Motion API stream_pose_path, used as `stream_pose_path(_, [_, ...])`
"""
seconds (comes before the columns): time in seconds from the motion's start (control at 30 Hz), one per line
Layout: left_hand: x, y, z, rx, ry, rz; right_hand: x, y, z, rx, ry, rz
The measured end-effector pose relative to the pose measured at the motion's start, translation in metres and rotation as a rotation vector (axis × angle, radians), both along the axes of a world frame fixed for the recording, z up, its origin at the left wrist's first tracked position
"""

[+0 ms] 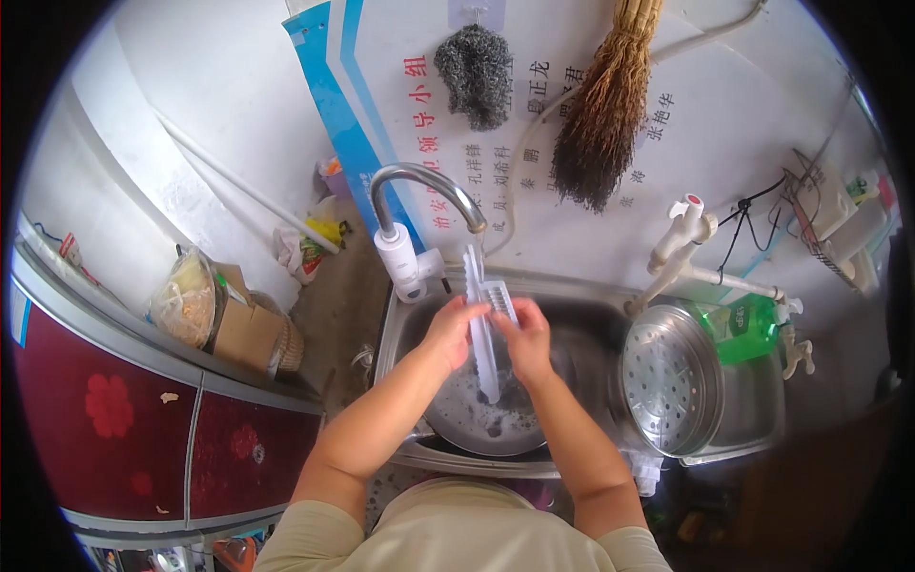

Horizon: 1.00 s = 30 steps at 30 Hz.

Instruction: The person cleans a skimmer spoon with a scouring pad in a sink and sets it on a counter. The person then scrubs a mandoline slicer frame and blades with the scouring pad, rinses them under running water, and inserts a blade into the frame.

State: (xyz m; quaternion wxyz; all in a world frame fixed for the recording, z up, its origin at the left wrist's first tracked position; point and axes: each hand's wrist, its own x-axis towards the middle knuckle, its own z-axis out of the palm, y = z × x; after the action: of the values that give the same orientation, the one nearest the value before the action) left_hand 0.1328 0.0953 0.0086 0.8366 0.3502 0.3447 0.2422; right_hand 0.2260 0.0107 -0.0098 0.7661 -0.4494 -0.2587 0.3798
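Observation:
Under the curved metal faucet, a long white ridged plastic strip is held upright over the sink. My left hand grips the strip from the left side, thumb toward its middle. My right hand has its fingers closed on a small white slotted plastic piece, which lies against the strip's right side. Thin water seems to fall from the spout onto the strip's top. Below both hands, a round metal pan with sudsy water stands in the sink.
A perforated steel pot stands right of the basin, beside a green detergent bottle and white pipes with a valve. A steel scourer and a straw brush hang on the wall. Dark red cabinets are at left.

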Motion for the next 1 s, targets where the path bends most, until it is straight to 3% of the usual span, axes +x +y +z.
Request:
stream_pose_path(0.37, [0.009, -0.003, 0.0, -0.106, -0.007, 0.091, -0.007, 0.01, -0.004, -0.023, -0.016, -0.137])
stream_pose_path(0.77, [0.018, 0.0, -0.013, -0.118, -0.031, 0.173, -0.005, 0.013, -0.011, -0.114, -0.095, -0.106])
stream_pose_path(1.0, [0.018, -0.001, -0.012, -0.152, -0.085, 0.216, 0.0, 0.014, -0.017, -0.059, 0.158, -0.004])
